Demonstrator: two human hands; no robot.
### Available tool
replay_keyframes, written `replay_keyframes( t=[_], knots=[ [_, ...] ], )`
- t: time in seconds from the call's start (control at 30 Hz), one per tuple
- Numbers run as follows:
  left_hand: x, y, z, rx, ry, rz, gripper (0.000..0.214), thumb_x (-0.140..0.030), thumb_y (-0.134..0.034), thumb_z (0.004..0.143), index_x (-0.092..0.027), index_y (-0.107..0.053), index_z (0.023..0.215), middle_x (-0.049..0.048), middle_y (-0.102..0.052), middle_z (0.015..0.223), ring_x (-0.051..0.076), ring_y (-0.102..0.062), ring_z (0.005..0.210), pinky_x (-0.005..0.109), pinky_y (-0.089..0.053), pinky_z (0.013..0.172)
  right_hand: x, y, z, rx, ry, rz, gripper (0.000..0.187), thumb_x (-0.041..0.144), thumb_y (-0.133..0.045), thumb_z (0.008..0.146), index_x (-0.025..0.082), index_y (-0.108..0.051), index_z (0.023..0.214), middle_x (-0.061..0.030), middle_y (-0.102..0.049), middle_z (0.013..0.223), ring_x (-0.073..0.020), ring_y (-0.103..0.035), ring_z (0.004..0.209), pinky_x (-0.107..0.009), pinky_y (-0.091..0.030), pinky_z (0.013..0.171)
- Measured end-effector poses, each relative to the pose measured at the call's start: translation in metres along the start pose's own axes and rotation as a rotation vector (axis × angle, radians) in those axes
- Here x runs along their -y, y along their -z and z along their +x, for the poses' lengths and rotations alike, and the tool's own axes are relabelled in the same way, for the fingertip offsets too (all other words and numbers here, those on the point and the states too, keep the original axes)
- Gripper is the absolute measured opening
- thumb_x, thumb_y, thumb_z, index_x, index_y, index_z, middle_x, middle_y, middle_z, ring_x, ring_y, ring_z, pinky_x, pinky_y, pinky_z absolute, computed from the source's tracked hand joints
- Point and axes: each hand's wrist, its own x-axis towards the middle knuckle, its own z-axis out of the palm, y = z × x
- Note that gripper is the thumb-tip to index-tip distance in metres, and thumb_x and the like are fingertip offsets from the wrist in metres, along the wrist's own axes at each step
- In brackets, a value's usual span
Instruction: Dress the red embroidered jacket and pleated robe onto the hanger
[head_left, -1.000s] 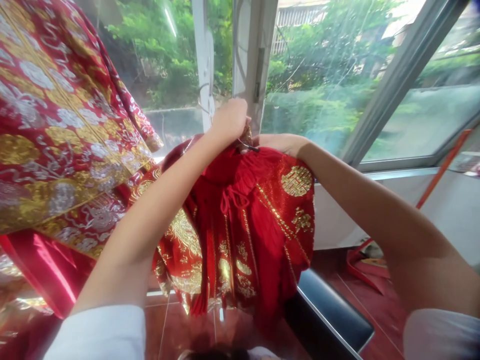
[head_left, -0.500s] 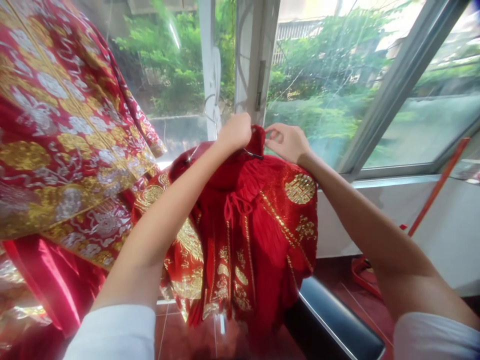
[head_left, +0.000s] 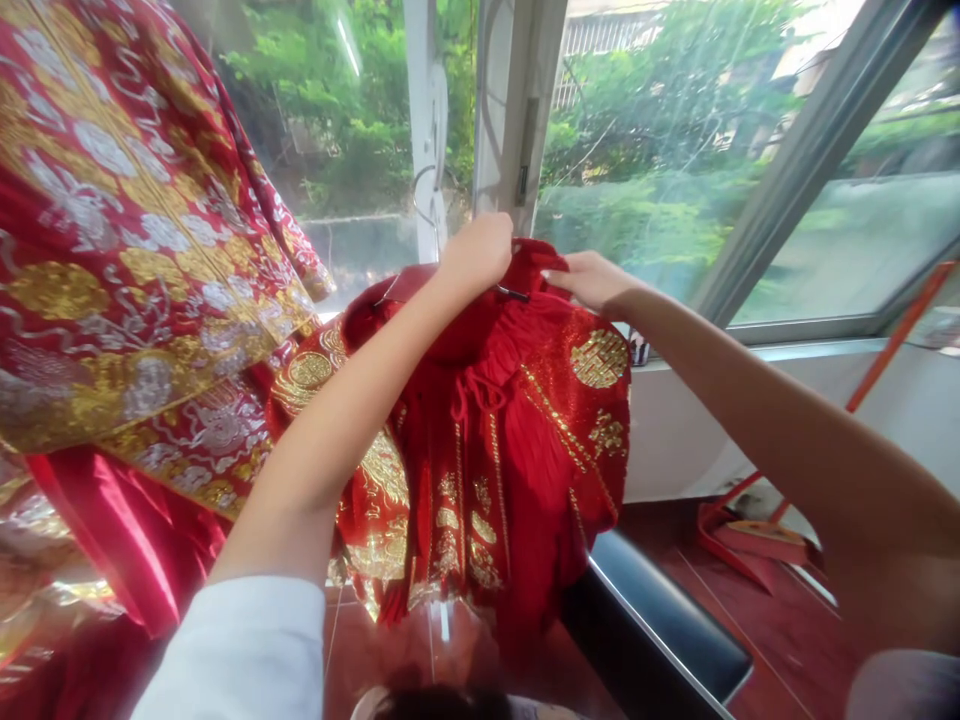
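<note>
A red skirt with gold embroidery and a tied drawstring [head_left: 517, 470] hangs in front of me from a metal clothes hanger [head_left: 418, 205]. My left hand [head_left: 480, 248] is closed at the top edge of its waistband, near the middle. What lies inside that fist is mostly hidden. My right hand [head_left: 596, 282] pinches the waistband's right part, thumb in front and the other fingers largely behind the cloth. The hanger's dark clip end shows just between both hands. Its hook stands up left of my left hand, before the window frame.
A large red robe with gold and silver embroidery [head_left: 157, 240] hangs close on the left. Windows [head_left: 660, 200] stand behind. A black padded seat [head_left: 675, 610] is below right. A red dustpan [head_left: 750, 540] and an orange pole [head_left: 900, 340] are at the right wall.
My right hand has moved from the collar-like waistband edge slightly right and down, now gripping the cloth, which is spread wider. My left hand has stayed at the waistband. The view has shifted slightly.
</note>
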Motion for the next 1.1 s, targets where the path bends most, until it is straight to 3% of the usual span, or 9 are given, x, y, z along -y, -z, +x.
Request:
replay_keyframes(
  t=[0.1,0.23,0.37,0.43,0.53,0.7,0.8,1.0,1.1],
  knots=[
    [-0.011,0.003,-0.012,-0.071,-0.090,0.053,0.026,-0.015,-0.050,0.085,-0.014,-0.063,0.108,0.0145,-0.064,0.110,0.024,-0.059,0.096,0.034,-0.041,0.080,0.000,-0.003,-0.011,-0.038,-0.109,-0.019,0.020,0.029,-0.056,0.080,0.016,-0.056,0.064,-0.0002,-0.052,0.057,-0.0127,-0.045,0.058,-0.029,-0.041,0.063],
    [-0.039,-0.013,-0.049,-0.167,-0.454,-0.042,0.032,-0.035,-0.039,0.096,-0.016,-0.060,0.111,0.0095,-0.064,0.110,0.021,-0.056,0.100,0.033,-0.038,0.084,0.012,0.019,-0.017,-0.279,-0.002,-0.218,0.023,0.026,-0.056,0.083,0.017,-0.051,0.062,-0.0017,-0.045,0.056,-0.0163,-0.045,0.069,-0.031,-0.036,0.074],
    [-0.057,-0.043,-0.072,-0.140,-0.425,0.080,0.042,-0.044,-0.033,0.098,-0.015,-0.063,0.105,0.0126,-0.066,0.100,0.026,-0.057,0.096,0.036,-0.035,0.080,0.016,0.033,-0.024,-0.652,-0.027,-0.610,0.029,0.033,-0.039,0.095,0.015,-0.057,0.109,-0.0125,-0.060,0.087,-0.0210,-0.050,0.080,-0.033,-0.029,0.072],
    [-0.058,-0.054,-0.070,-0.156,-0.378,0.113,0.043,-0.044,-0.033,0.098,-0.015,-0.065,0.101,0.0132,-0.067,0.096,0.026,-0.058,0.093,0.036,-0.034,0.077,0.005,0.033,-0.033,-0.555,-0.080,-0.757,0.033,0.032,-0.035,0.097,0.014,-0.056,0.116,-0.0148,-0.063,0.091,-0.0201,-0.051,0.076,-0.031,-0.025,0.067],
    [-0.056,-0.064,-0.058,-0.157,-0.324,0.128,0.040,-0.043,-0.038,0.097,-0.015,-0.067,0.098,0.0143,-0.067,0.093,0.027,-0.058,0.090,0.036,-0.034,0.075,-0.019,0.045,-0.050,-0.282,-0.036,-0.845,0.023,0.029,-0.047,0.094,0.013,-0.064,0.095,-0.0151,-0.066,0.086,-0.0174,-0.051,0.074,-0.030,-0.023,0.064],
    [-0.054,-0.079,-0.046,-0.168,-0.229,0.151,0.035,-0.035,-0.043,0.096,-0.010,-0.067,0.103,0.0180,-0.067,0.099,0.029,-0.056,0.096,0.038,-0.035,0.081,-0.038,0.081,-0.072,-0.453,-0.122,-1.123,0.028,0.031,-0.049,0.094,0.009,-0.066,0.099,-0.0221,-0.067,0.099,-0.0214,-0.057,0.086,-0.033,-0.023,0.064],
    [-0.053,-0.086,-0.044,-0.160,-0.185,0.188,0.036,-0.028,-0.039,0.096,-0.009,-0.067,0.105,0.0189,-0.066,0.100,0.030,-0.056,0.097,0.040,-0.036,0.084,-0.026,0.083,-0.086,-0.411,-0.107,-1.030,0.036,0.036,-0.044,0.095,0.011,-0.067,0.105,-0.0206,-0.069,0.097,-0.0246,-0.061,0.088,-0.033,-0.030,0.067],
    [-0.064,-0.092,-0.072,-0.171,-0.167,0.220,0.046,-0.029,-0.034,0.096,-0.012,-0.049,0.136,0.0173,-0.049,0.139,0.032,-0.040,0.131,0.048,-0.028,0.107,0.030,0.047,-0.141,-0.541,0.221,-0.678,0.034,0.032,-0.041,0.092,0.019,-0.067,0.109,-0.0140,-0.070,0.105,-0.0253,-0.065,0.092,-0.034,-0.043,0.079],
    [-0.066,-0.070,-0.110,0.113,-0.254,0.218,0.049,-0.032,-0.042,0.092,-0.014,-0.050,0.137,0.0157,-0.044,0.147,0.032,-0.033,0.139,0.051,-0.024,0.113,0.045,-0.001,-0.172,-0.238,0.197,-0.717,0.038,0.042,-0.039,0.090,0.024,-0.067,0.110,-0.0097,-0.067,0.067,-0.0230,-0.059,0.057,-0.033,-0.039,0.057]
  ],
)
